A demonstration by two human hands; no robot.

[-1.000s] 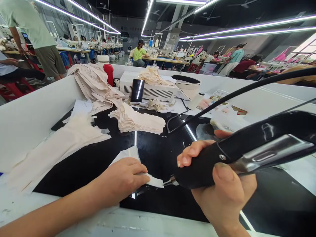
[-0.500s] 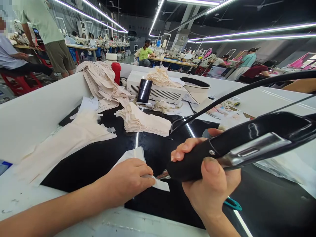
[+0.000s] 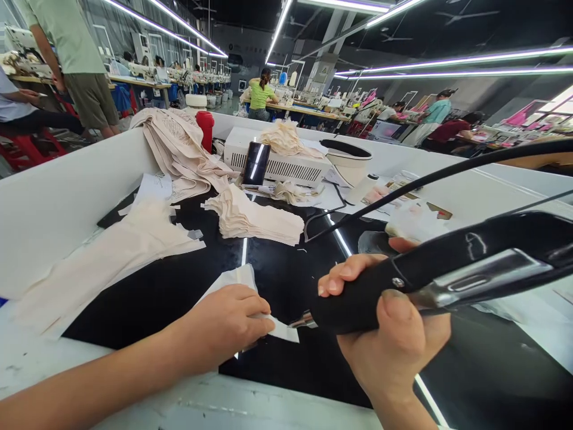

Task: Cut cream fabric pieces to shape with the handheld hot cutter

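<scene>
Far L, a layered batch of pale cloth pieces [image 3: 98, 263] lies flat at the edge of the black mat [image 3: 331, 376]; can't tell if it's done or waiting. Behind it, bigger printed cloth [image 3: 179, 149] is heaped against the side wall, apart from the work. Next, my L hand [image 3: 239, 319]: thumb & fingers together, pressing 1 small white cloth piece [image 3: 286, 332] to the mat, approx. mid-front. Its narrow end sticks out R of my fingertips; the wider part shows behind my knuckles. Beyond it sits a neat stack [image 3: 259, 216] of similar-looking pcs, untouched; I'd guess done or next up, no way to tell which. Then the metal tip [image 3: 303, 321], right at the narrow end; contact vs. just above, can't tell. It belongs to the black handheld tool [image 3: 353, 304], with my R hand [image 3: 398, 340] clamped round its grip, thumb near the metal lever. So I judge 1 pc is midway: held down, tip at its edge, no finish visible yet. The part under my fingers is hidden, so what's left there is unclear.
</scene>
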